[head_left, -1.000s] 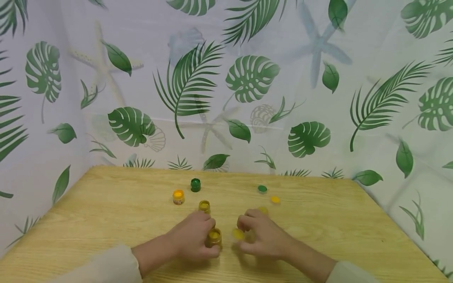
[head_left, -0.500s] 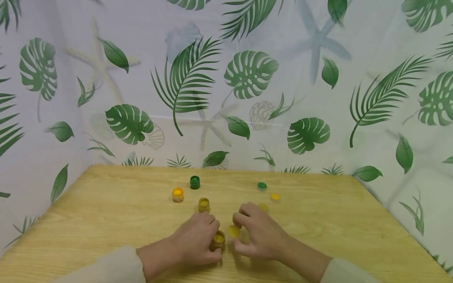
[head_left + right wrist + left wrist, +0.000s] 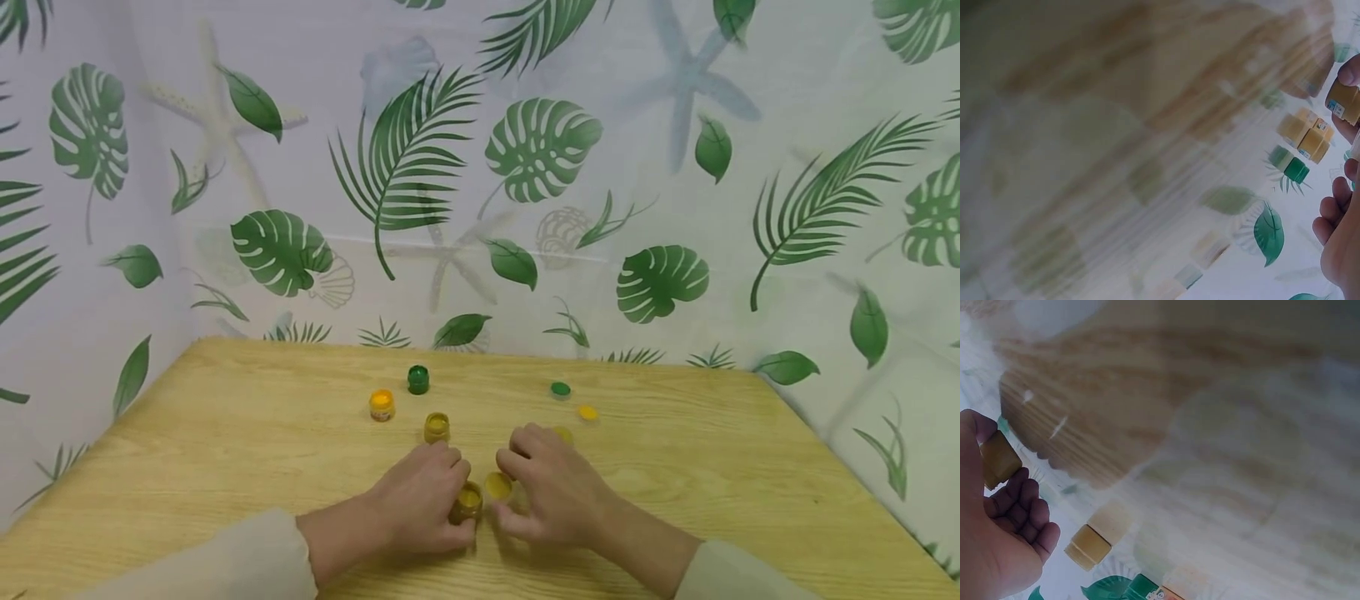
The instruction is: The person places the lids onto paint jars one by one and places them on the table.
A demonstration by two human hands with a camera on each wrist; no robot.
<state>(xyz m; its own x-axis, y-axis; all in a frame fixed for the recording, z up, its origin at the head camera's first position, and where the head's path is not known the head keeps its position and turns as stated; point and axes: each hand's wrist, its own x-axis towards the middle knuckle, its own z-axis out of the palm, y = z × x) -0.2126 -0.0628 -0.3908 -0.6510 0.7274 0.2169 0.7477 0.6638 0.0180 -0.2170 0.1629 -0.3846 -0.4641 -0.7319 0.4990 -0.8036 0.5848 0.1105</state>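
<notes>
In the head view, my left hand (image 3: 408, 504) pinches a small open paint jar (image 3: 468, 498) with ochre paint between thumb and fingers. The left wrist view shows this jar (image 3: 1001, 459) tilted in the frame, the other fingers curled beside it. My right hand (image 3: 555, 492) holds a round yellowish lid (image 3: 498, 486) by its edge, just right of the jar and apart from it. Another open ochre jar (image 3: 437, 427) stands beyond my left knuckles. Its matching lid (image 3: 562, 435) lies partly hidden behind my right hand.
An open orange-yellow jar (image 3: 382, 405) and an open green jar (image 3: 418, 379) stand farther back on the wood-grain table (image 3: 247, 433). A green lid (image 3: 560, 389) and a yellow lid (image 3: 588, 412) lie at the right. A leaf-print cloth (image 3: 450, 167) hangs behind the table.
The held jar has moved slightly right and the lid slightly left, so the gap between them is narrower. Both hands keep their grip. The head view has shifted a little.
</notes>
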